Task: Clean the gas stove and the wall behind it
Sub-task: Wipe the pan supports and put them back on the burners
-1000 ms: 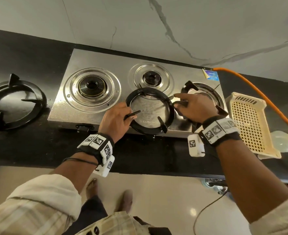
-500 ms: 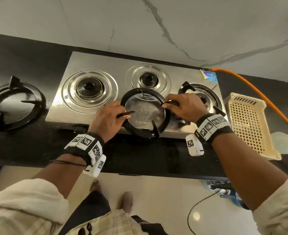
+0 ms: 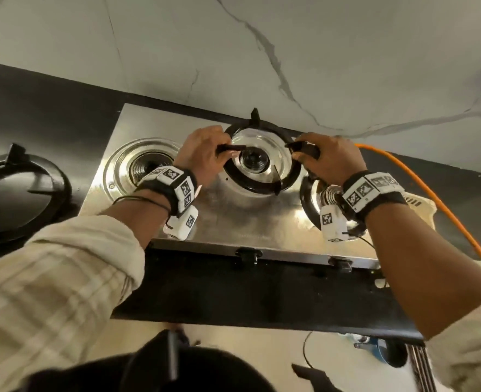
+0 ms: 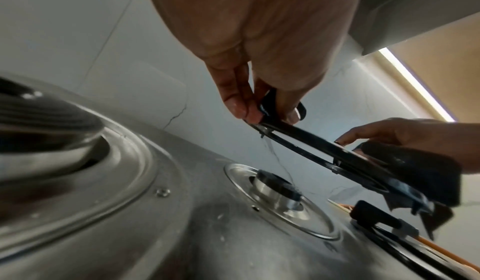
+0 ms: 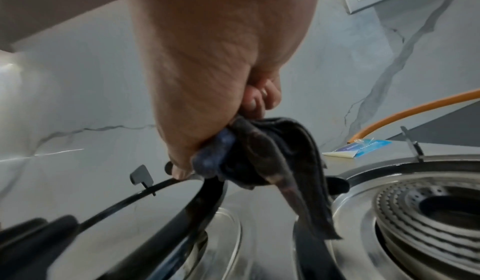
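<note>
A steel three-burner gas stove point(image 3: 233, 219) stands on a black counter against a marbled white wall point(image 3: 233, 52). Both hands hold a black ring-shaped pan support point(image 3: 261, 186) just above the small middle burner point(image 3: 254, 161), tilted. My left hand point(image 3: 205, 154) pinches its left rim; in the left wrist view the fingertips point(image 4: 249, 109) clamp the pan support point(image 4: 311, 140). My right hand point(image 3: 325, 158) grips the right rim together with a dark cloth point(image 5: 272, 157) bunched in its fingers. The pan support point(image 5: 182, 202) hangs below that hand.
A second pan support point(image 3: 21, 193) lies on the counter left of the stove. A third point(image 3: 308, 199) sits round the right burner point(image 5: 428, 208). An orange gas hose point(image 3: 420, 179) runs off to the right along the wall. Knobs line the stove's front edge.
Both hands have carried the pan support from the stove's front edge back and up over the middle burner. The head view has moved closer and lower.
</note>
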`<act>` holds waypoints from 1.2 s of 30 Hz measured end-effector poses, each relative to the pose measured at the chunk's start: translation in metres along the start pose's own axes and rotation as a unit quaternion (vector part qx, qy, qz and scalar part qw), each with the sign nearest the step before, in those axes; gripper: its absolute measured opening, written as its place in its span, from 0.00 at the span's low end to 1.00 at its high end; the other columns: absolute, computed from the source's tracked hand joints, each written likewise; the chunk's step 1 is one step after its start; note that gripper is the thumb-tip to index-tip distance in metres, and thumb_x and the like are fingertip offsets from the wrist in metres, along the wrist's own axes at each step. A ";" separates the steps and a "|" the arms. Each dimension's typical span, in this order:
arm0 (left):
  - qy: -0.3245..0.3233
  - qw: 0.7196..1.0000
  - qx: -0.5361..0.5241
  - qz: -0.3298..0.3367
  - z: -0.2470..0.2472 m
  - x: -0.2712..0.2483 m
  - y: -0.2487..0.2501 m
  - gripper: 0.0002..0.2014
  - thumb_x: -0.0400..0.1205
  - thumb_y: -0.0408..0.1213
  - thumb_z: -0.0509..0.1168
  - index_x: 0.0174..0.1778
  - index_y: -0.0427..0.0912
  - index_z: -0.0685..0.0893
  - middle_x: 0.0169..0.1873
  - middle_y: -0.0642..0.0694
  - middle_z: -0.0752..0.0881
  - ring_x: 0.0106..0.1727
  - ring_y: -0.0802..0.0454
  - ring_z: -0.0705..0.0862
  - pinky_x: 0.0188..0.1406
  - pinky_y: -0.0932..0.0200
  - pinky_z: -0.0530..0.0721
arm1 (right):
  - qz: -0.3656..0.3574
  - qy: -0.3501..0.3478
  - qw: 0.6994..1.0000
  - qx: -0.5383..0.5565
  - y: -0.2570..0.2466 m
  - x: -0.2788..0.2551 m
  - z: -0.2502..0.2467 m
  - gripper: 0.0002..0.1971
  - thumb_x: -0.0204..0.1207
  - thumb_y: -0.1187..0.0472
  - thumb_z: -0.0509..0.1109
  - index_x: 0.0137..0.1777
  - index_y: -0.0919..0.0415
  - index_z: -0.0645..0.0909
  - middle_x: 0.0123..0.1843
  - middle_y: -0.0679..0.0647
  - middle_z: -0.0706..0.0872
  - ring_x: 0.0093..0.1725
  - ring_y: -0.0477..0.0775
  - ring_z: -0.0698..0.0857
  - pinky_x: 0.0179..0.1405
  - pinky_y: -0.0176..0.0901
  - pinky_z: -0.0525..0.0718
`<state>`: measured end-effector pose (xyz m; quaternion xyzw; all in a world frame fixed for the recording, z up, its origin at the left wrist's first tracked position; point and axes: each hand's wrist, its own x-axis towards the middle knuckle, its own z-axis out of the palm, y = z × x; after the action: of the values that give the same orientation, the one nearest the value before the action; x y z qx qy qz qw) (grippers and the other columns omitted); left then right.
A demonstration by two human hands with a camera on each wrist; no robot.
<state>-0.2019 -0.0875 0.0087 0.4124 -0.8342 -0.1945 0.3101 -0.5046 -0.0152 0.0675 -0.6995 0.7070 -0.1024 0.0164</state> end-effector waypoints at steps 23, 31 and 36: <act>-0.084 0.995 -0.006 -0.052 0.036 0.000 -0.022 0.04 0.80 0.36 0.77 0.43 0.40 0.92 0.36 0.53 0.81 0.37 0.56 0.77 0.41 0.66 0.73 | 0.102 -0.123 0.984 0.074 -0.021 -0.025 0.038 0.16 0.83 0.35 0.67 0.51 0.44 0.87 0.37 0.43 0.88 0.40 0.46 0.88 0.42 0.44 0.86; -0.160 0.985 0.041 -0.056 0.015 0.028 -0.032 0.07 0.83 0.40 0.75 0.52 0.41 0.93 0.43 0.48 0.87 0.44 0.51 0.83 0.49 0.50 0.86 | 0.070 -0.156 0.980 0.103 -0.044 -0.043 0.058 0.20 0.83 0.30 0.63 0.51 0.44 0.86 0.39 0.43 0.88 0.40 0.46 0.89 0.46 0.49 0.91; -0.206 0.976 0.063 -0.039 0.010 0.046 -0.043 0.08 0.84 0.37 0.74 0.57 0.41 0.92 0.45 0.52 0.85 0.48 0.51 0.82 0.53 0.53 0.82 | 0.111 -0.070 0.987 0.094 -0.039 -0.028 0.047 0.16 0.85 0.36 0.66 0.53 0.46 0.86 0.37 0.41 0.86 0.38 0.43 0.86 0.38 0.40 0.83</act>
<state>-0.2061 -0.1493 -0.0075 0.4147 -0.8739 -0.2344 0.0969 -0.4575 0.0066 0.0252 -0.6178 0.7643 -0.1172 0.1430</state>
